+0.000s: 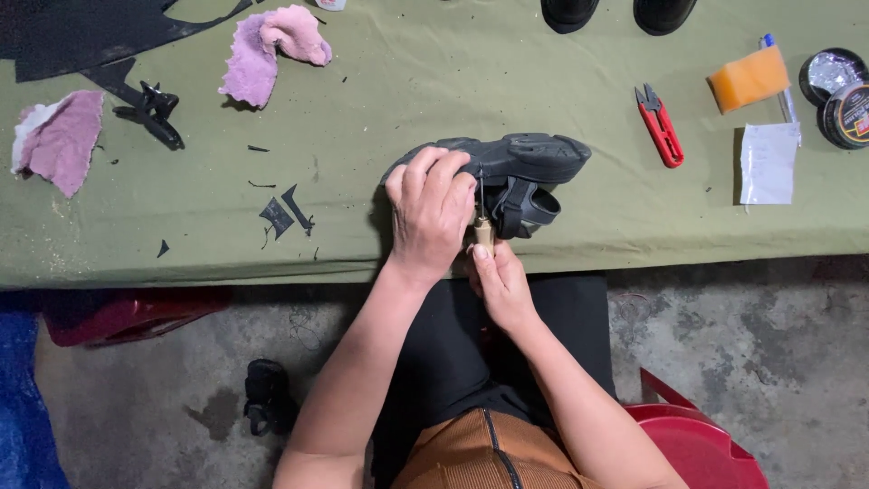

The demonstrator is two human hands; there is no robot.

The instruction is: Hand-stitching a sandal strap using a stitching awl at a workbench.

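A black sandal (525, 163) lies on its side, sole up, at the near edge of the green-covered table (407, 81). My left hand (430, 213) grips the sandal's left end, fingers curled over the sole. My right hand (498, 281) holds a wooden-handled awl (483, 226) upright, its thin metal needle pointing up against the sole's side near the straps. Both hands meet right below the sandal.
Pink cloth rags (272, 50) (59, 136), black material scraps (285, 213) and a black clip (154, 109) lie at left. At right are red thread snips (661, 127), an orange sponge (748, 80), white paper (769, 163) and an open tin (837, 86). Red plastic stools (697, 444) stand on the concrete floor.
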